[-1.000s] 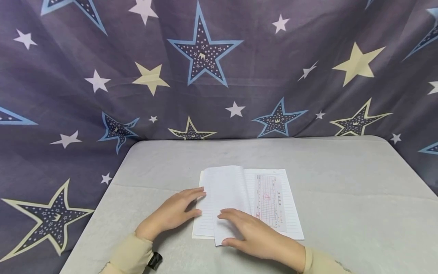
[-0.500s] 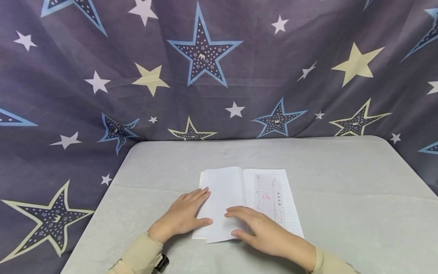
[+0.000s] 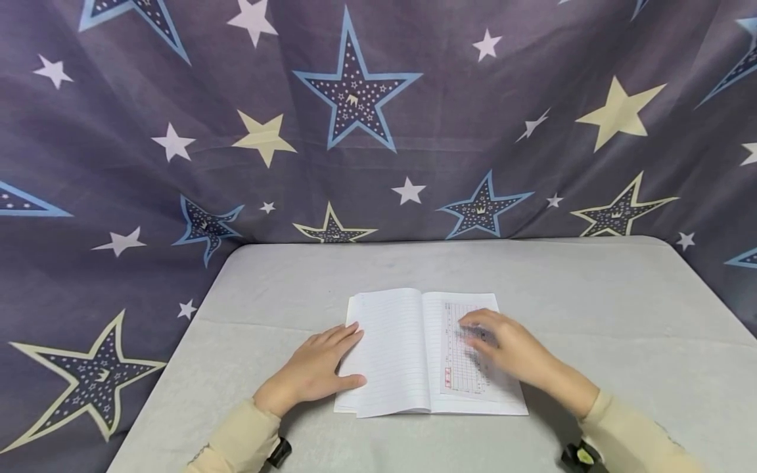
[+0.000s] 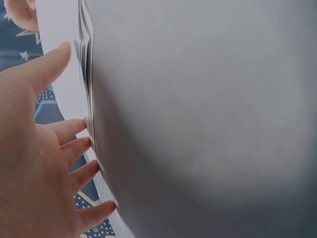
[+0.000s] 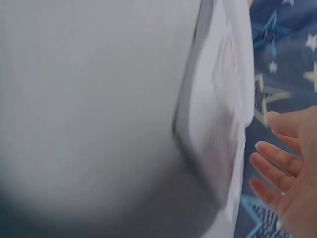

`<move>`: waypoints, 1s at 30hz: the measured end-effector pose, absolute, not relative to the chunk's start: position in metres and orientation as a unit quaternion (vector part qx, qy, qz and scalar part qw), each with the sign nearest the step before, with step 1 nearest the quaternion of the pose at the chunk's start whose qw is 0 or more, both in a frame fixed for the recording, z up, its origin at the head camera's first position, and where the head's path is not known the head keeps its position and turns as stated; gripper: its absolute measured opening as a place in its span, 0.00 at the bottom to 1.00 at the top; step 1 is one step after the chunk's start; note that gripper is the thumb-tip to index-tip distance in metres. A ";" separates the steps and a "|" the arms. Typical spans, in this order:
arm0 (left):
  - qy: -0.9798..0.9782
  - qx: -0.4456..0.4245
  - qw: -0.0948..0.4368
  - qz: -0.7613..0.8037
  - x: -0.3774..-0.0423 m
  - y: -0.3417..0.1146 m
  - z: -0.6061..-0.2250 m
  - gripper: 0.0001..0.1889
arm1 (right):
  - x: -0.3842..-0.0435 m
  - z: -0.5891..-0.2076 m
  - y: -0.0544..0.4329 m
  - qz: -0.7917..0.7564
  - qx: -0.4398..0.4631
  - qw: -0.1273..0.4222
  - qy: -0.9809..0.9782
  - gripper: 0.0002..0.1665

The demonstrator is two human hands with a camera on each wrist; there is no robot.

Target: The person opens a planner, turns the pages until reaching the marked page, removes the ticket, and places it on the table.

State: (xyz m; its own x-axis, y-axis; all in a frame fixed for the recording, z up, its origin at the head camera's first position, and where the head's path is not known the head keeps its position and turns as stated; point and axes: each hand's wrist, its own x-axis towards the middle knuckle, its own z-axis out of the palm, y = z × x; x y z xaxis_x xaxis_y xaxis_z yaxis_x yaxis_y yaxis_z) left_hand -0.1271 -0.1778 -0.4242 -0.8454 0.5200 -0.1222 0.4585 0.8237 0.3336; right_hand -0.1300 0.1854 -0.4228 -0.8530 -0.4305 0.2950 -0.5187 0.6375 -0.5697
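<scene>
A lined notebook [image 3: 390,361] lies open on the grey table. On its right-hand page is a printed slip [image 3: 463,378] with a grid and red marks, partly covered by my right hand. My left hand [image 3: 311,368] rests on the outer edge of the left page, fingers spread; the left wrist view has its fingertips [image 4: 89,168] along the page edges. Over the slip hovers my right hand [image 3: 523,348], slightly blurred, its fingers loosely bent. The right wrist view shows that hand [image 5: 292,163] holding nothing and apart from the pages.
The grey table [image 3: 621,328] stretches around the notebook on all sides. A dark star-patterned cloth [image 3: 378,171] hangs behind it and at the sides. Dark wrist devices show below both sleeves, the right one [image 3: 579,456] with a greenish spot.
My right hand has left the turned page and moved right and up over the slip. The page now lies flatter on the left, and my left hand has shifted rightward onto it.
</scene>
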 end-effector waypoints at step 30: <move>0.945 0.257 0.115 0.165 -0.135 -0.188 -0.422 0.50 | -0.193 -0.433 0.208 0.276 0.189 0.013 -0.942 0.09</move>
State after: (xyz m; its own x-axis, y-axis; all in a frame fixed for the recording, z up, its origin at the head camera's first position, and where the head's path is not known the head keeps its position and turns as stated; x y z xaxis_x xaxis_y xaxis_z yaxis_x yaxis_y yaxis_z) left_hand -0.1347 -0.1879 -0.4216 -0.8419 0.5233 -0.1321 0.4474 0.8136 0.3714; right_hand -0.1929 0.2085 -0.4332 -0.9281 -0.3495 0.1283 -0.3634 0.7757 -0.5159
